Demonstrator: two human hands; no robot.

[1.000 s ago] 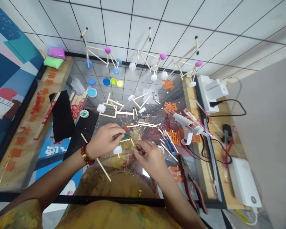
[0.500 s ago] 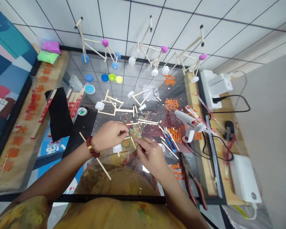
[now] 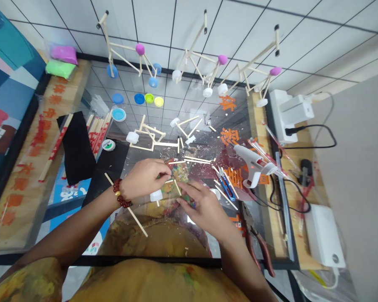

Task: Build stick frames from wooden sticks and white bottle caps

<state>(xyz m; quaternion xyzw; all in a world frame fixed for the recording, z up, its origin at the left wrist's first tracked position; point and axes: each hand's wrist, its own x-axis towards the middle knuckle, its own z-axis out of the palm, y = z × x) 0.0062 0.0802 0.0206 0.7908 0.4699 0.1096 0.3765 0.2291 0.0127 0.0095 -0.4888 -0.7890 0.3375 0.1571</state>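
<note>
Short stick is between the hands. Left hand: thumb and forefinger nearly meeting — cannot tell from here what they pinch. Right hand: thumb and forefinger parted, forefinger at the stick, contact unclear. Long stick passes under the left wrist. Crowding the right — snips, pliers, glue gun. Frame farther off; three models at the far edge.
</note>
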